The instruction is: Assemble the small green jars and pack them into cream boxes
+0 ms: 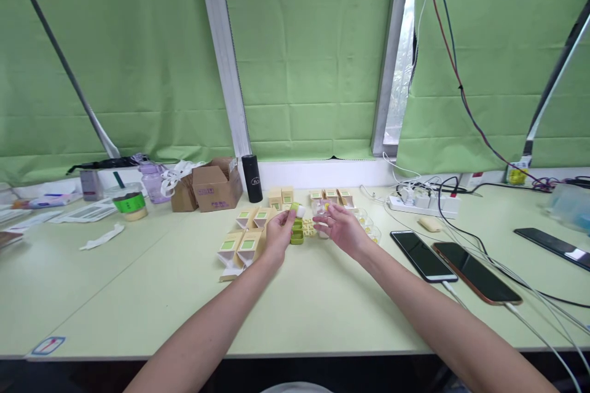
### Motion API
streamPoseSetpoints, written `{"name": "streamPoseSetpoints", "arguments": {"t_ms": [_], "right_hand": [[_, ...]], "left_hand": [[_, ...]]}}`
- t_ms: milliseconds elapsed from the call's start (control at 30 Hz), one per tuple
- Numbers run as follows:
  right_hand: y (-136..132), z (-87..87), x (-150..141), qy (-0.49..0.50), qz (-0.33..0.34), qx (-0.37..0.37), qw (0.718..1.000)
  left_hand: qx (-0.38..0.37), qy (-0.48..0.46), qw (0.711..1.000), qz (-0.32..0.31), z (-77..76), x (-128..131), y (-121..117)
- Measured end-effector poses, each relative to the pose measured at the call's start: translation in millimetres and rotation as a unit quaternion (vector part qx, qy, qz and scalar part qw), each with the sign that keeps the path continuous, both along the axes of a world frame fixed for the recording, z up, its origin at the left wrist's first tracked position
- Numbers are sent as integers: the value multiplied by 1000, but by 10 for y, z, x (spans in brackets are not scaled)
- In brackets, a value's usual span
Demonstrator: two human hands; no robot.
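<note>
My left hand (278,233) pinches a small green-and-white piece (298,209) between thumb and fingers. Facing it, my right hand (343,229) holds a small clear piece with a yellow spot (326,206) at its fingertips; its exact kind is too small to make out. Below and between the hands stand small green trays (297,237) and several pale yellow pieces (308,227). Left of my left hand are open little cartons with green panels (249,244). Beside my right hand lie clear round cups with yellow spots (374,234), partly hidden by it.
Small boxes (281,197) and more open cartons (330,196) stand behind the hands. A black bottle (251,178), a cardboard box (216,186) and a drink cup (129,202) are at back left. Two phones (424,256), cables and a power strip (424,204) occupy the right.
</note>
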State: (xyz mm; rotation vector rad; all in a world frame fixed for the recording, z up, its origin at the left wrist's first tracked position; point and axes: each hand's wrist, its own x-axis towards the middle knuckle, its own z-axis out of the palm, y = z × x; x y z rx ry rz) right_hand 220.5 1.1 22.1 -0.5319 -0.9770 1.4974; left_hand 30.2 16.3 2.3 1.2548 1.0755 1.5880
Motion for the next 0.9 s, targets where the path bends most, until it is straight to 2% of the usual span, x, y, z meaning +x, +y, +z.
{"name": "streamPoseSetpoints", "arguments": {"t_ms": [100, 267, 500, 667, 900], "right_hand": [[43, -70, -83, 36, -7, -13, 999], [53, -237, -130, 50, 9, -21, 999], [-9, -272, -125, 78, -16, -43, 996], [-31, -316, -157, 44, -22, -36, 998], [-48, -375, -178, -13, -41, 16, 999]], "left_hand": [[-4, 4, 1000, 20, 10, 5, -7], [9, 7, 1000, 20, 13, 20, -19], [7, 21, 1000, 17, -6, 18, -41], [3, 20, 1000, 15, -11, 20, -37], [9, 14, 1000, 19, -28, 23, -20]]}}
